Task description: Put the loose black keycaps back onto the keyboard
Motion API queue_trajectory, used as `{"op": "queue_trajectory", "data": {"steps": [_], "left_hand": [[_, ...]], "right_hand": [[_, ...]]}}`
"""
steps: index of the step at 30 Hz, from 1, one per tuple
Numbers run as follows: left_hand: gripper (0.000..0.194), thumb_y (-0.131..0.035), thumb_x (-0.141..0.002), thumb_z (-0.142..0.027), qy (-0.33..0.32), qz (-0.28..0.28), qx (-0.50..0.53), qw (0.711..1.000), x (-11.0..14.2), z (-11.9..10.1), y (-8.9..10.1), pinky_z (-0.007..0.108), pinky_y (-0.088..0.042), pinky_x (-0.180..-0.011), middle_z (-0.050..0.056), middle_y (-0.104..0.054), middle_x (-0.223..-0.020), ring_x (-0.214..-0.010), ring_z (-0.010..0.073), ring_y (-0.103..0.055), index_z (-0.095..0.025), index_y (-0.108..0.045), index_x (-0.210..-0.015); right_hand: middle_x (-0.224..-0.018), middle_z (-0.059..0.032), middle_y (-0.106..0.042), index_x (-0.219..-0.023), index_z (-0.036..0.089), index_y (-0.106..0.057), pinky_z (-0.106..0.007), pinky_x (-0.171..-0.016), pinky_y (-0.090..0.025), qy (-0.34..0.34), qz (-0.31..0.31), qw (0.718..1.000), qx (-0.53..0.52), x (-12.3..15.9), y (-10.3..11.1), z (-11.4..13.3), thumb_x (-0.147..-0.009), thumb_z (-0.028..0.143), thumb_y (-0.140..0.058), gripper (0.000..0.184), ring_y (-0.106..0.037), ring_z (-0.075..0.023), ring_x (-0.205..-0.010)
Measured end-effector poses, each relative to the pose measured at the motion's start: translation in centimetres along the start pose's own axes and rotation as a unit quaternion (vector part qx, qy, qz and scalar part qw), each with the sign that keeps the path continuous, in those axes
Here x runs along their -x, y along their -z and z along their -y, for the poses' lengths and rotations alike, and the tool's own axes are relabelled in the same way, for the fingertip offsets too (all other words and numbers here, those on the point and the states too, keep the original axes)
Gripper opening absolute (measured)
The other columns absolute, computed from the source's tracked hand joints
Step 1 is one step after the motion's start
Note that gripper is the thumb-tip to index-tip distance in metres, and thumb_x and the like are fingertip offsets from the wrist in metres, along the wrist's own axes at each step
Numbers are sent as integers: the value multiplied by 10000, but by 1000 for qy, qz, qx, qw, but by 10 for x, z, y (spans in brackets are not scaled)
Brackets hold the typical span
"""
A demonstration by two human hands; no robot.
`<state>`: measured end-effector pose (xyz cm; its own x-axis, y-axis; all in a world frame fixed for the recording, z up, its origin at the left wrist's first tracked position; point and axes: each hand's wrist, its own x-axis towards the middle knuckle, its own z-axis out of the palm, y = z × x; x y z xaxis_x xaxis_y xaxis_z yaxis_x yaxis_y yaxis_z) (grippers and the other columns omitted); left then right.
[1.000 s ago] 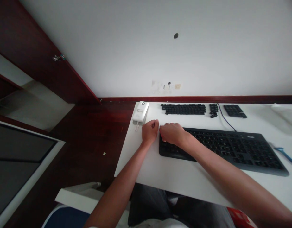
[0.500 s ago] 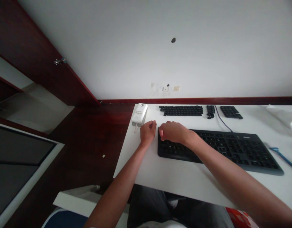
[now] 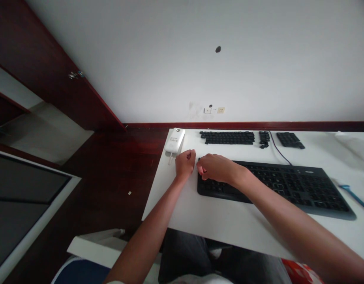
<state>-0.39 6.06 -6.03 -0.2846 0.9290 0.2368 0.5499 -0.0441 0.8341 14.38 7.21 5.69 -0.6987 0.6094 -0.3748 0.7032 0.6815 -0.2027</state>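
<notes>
My right hand (image 3: 216, 168) is down on the far left end of the black keyboard (image 3: 276, 184), fingers curled under so the tips press into the keys at that corner. Honestly I can't tell whether I'm pinching anything there or just pushing, the fingertips are hidden under my knuckles. My left hand (image 3: 185, 164) is balled into a loose fist on the white desk (image 3: 182, 205), just beside the keyboard's left edge and almost touching my right hand; if there's something inside that fist, I can't see it. The keyboard sits slightly angled across the desk, its right end running off toward the right side. Behind it, near the wall, there are rows of loose black keycaps (image 3: 227, 137) laid out in a block, then a small cluster (image 3: 264, 139) and another block (image 3: 289, 139) further right, all well apart from my hands. A thin dark cable (image 3: 278, 152) runs from the keyboard's back edge up between those groups. At the desk's far left corner there's a white device (image 3: 175, 140) lying flat, close to my left fist but not touching it. Over on the right edge a blue tool (image 3: 353, 193) lies on the desk — too blurry to say more.
</notes>
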Motion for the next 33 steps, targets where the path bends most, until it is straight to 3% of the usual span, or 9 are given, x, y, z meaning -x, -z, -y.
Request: {"op": "queue_trajectory", "data": {"steps": [9,20,33], "left_hand": [[521,-458,-1013,-471,1,-5,-8,1000,-1,1,0,297,-217,-583,-44,-337,-549,-555,107,-324,-194,-354,-584],[518,-453,-1010,-478,12,-3,-6,1000,-1,-2,0,285,-272,-594,-30,-472,-546,-550,118,-401,-190,-492,-581],[514,-447,-1008,-486,17,0,-16,1000,-1,-1,0,289,-286,-600,-21,-517,-555,-562,129,-442,-194,-513,-590]], "right_hand": [[-922,-165,-769,-952,135,-787,-333,-698,-493,8,-13,998,65,2,-8,3,-968,87,-487,304,-759,-299,-878],[-949,-115,-785,-1022,151,-790,-252,-688,-477,6,12,1000,-13,7,5,-5,-883,6,-591,283,-752,-209,-838],[-953,-119,-781,-1049,161,-786,-311,-734,-505,5,-2,999,34,-1,-10,-5,-909,80,-663,203,-765,-277,-879]]}}
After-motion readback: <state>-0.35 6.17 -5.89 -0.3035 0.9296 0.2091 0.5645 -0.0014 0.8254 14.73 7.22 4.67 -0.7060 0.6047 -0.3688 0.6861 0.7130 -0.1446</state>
